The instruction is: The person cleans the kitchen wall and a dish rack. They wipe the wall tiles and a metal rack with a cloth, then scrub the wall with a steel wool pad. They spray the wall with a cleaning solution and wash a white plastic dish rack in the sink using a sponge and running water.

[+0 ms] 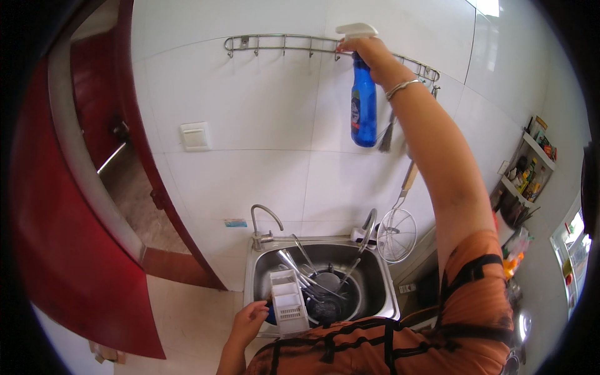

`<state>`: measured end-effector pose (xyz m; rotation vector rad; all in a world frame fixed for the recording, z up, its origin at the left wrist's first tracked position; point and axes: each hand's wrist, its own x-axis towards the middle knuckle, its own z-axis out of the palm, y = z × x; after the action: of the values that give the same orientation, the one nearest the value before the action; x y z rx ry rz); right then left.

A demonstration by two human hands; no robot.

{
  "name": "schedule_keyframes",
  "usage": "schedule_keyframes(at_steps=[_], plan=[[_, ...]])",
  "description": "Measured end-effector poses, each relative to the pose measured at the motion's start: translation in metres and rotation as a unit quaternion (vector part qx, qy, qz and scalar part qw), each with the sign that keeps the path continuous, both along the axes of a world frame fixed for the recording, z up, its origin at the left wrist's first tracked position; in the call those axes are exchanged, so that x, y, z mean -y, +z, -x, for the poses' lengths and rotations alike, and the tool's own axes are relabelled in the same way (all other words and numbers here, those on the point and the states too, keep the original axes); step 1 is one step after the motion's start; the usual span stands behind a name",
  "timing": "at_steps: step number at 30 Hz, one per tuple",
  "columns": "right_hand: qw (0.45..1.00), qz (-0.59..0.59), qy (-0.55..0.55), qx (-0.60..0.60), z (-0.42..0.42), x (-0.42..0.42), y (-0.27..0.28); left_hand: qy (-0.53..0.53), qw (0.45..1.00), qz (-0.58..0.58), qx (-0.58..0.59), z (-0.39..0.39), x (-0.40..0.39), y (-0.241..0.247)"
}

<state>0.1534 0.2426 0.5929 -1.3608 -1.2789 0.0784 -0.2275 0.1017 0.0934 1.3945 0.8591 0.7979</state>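
My right hand [370, 54] is raised to the wall, wrapped around the neck of a blue spray bottle [363, 112]. The bottle's white trigger head [357, 31] shows above my fingers, and its body hangs upright below a metal hook rail [296, 42]. Whether the bottle rests on the rail is hidden by my hand. Low at the sink's left side, my left hand [250, 319] has loosely bent fingers, with nothing visible in it. Beside it a white plastic rack [288, 300] leans over the steel sink [378, 300], partly covering something blue.
Metal utensils [307, 281] and a round pan [358, 300] fill the basin. Two faucets rise behind it, a thin one [262, 208] and a larger one [370, 225]. A wire skimmer [397, 235] hangs at right. Corner shelves [539, 145] hold bottles. A red door [79, 243] stands at left.
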Motion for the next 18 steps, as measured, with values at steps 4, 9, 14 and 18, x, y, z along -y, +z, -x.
schedule_keyframes(at_steps=[4, 9, 14, 18], plan=[[0.994, -0.020, 0.103, -0.007, 0.000, -0.024, 0.000, -0.002, 1.000, 0.000, 0.016, 0.006, -0.002, -0.003], [0.995, -0.027, 0.091, -0.003, 0.024, -0.036, -0.001, 0.002, 1.000, 0.015, 0.024, 0.008, -0.003, -0.002], [0.998, -0.010, 0.056, 0.004, 0.031, -0.045, 0.006, 0.006, 1.000, 0.008, 0.013, 0.014, -0.004, -0.004], [0.997, 0.019, 0.079, 0.016, 0.049, -0.043, 0.009, 0.020, 1.000, 0.007, 0.013, 0.024, -0.004, -0.013]])
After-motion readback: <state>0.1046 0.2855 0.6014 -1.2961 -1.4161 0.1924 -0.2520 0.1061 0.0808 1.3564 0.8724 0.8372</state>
